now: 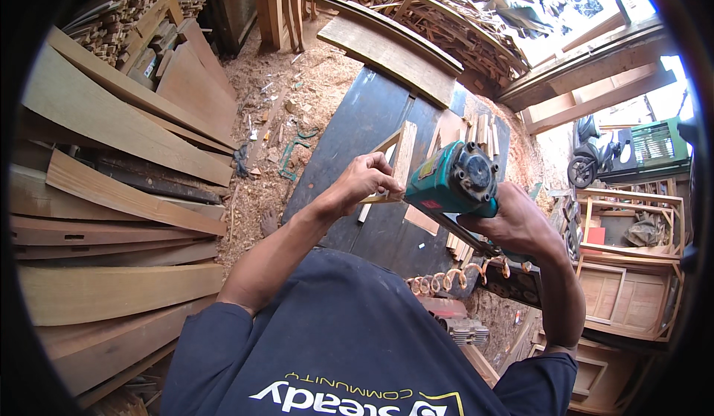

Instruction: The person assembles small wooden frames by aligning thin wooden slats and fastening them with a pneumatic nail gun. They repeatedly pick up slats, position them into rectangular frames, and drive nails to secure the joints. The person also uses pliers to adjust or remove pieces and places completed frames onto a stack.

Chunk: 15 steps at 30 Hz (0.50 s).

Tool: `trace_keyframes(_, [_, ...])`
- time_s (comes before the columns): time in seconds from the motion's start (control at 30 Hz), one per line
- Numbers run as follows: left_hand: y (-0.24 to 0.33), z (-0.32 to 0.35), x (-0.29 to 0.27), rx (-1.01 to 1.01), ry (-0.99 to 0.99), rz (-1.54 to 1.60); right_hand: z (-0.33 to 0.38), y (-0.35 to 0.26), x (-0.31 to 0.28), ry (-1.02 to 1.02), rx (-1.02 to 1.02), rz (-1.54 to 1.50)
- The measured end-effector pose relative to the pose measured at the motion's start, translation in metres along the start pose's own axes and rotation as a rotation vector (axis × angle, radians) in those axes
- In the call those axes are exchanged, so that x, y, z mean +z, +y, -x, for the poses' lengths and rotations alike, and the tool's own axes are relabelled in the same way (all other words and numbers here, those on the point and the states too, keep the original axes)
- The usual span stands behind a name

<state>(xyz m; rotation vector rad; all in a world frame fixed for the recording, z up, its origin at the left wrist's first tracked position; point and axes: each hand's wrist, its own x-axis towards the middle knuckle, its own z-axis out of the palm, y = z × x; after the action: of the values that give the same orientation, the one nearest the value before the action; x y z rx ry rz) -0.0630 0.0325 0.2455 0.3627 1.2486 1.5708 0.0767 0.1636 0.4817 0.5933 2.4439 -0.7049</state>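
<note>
My right hand (pixel 517 221) is wrapped round the grip of a teal pneumatic nail gun (pixel 437 184) with a dark round cap. An orange coiled air hose (pixel 440 280) runs below it, close to my body. The fingers of my left hand (pixel 360 184) are closed on the near corner of a small wooden frame (pixel 404 150) made of thin strips. The gun's nose is at or very near that corner, but the exact contact is hidden. Frame and tool are over a dark worktable (pixel 349 137).
A wide plank (pixel 383 50) lies across the table's far end. Thin wood strips (pixel 487 135) rest on its right side. Large boards (pixel 119 293) are stacked at the left. Wood shavings (pixel 286 81) cover the floor. Wooden frames (pixel 628 293) and a motorbike (pixel 587 159) stand at the right.
</note>
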Motion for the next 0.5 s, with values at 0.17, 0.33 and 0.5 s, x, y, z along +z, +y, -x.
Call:
trace_keyframes(0.17, [0.0, 0.0, -0.002, -0.003, -0.003, -0.008, -0.002, 0.003, 0.001, -0.001, -0.051, -0.014])
trace_keyframes(0.33, [0.0, 0.0, -0.002, -0.003, -0.009, -0.021, 0.001, 0.003, 0.002, 0.056, -0.098, -0.043])
trace_keyframes(0.5, [0.0, -0.001, 0.001, -0.001, -0.02, -0.035, 0.008, 0.003, 0.0, 0.125, -0.145, -0.084])
